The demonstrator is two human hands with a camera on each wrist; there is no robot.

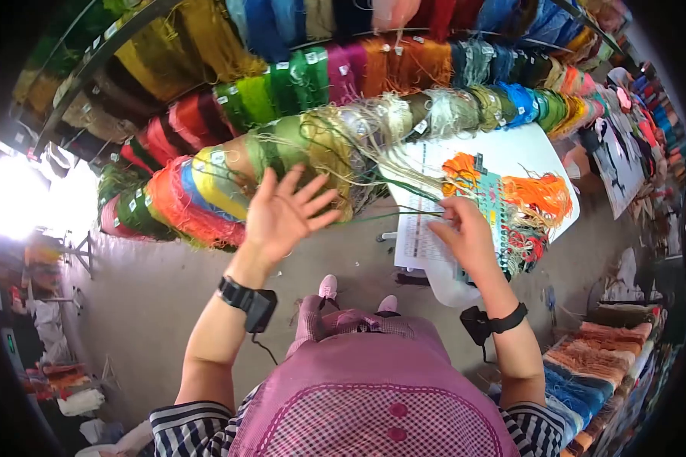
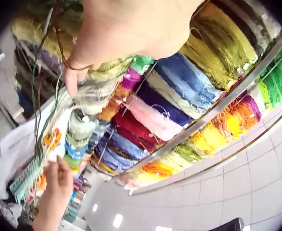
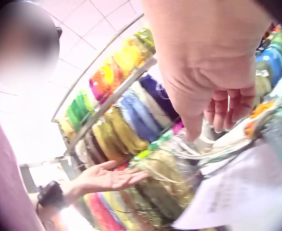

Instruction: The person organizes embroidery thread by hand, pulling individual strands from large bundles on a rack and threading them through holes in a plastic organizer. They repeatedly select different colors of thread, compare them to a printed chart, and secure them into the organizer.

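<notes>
My left hand [image 1: 286,217] is held palm up with its fingers spread, in front of the olive-green skeins [image 1: 282,145] on the rack. In the left wrist view a thin brown strand [image 2: 60,48] crosses beside that hand. My right hand [image 1: 469,236] has its fingers curled at the ends of dark green threads [image 1: 408,186], which it pinches between thumb and fingertips over the white board [image 1: 545,145]. Pale threads [image 3: 203,150] pass just under it in the right wrist view. On the board lie a teal holed card [image 1: 494,199] and orange thread bundles [image 1: 541,196].
Curved rails carry rows of coloured skeins [image 1: 411,65] across the back. Printed sheets [image 1: 419,240] lie on the board's near left part. A stack of skeins [image 1: 602,350] stands at the right. Grey floor [image 1: 160,305] shows below the rack.
</notes>
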